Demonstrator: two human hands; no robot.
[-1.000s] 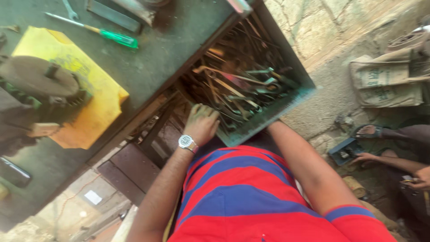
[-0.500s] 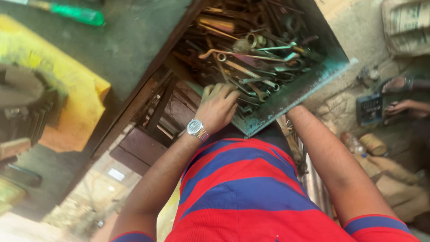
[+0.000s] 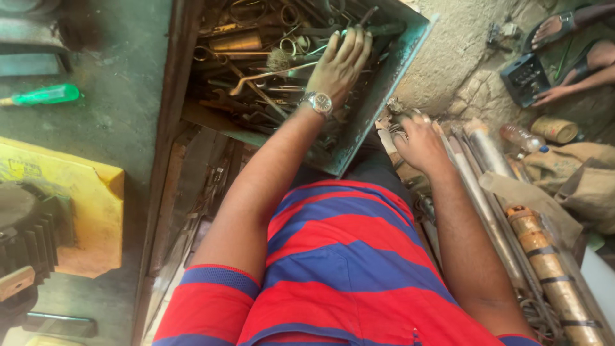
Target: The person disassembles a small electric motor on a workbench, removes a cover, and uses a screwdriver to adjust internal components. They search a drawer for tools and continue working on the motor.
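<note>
Drawer (image 3: 384, 96) of rusty tools, pulled out from under the workbench (image 3: 115, 141), is where the action is. Half a second ago the left hand (image 3: 339, 64) sat near the front edge; now it's reached deeper, fingers spread flat over the tangle, gripping nothing I can see. Right hand (image 3: 419, 144) has come into view, resting half-curled by the drawer's corner beside the pipes (image 3: 487, 160); can't tell if it holds anything.

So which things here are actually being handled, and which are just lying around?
In hand:
- left hand reaching among the metal tools in the open green drawer
- right hand resting at the drawer's outer edge, on the pipes and rods beside it

Lying about:
- green-handled screwdriver on the bench
- yellow block
- black gear
- plastic bottle
- black crate
</note>
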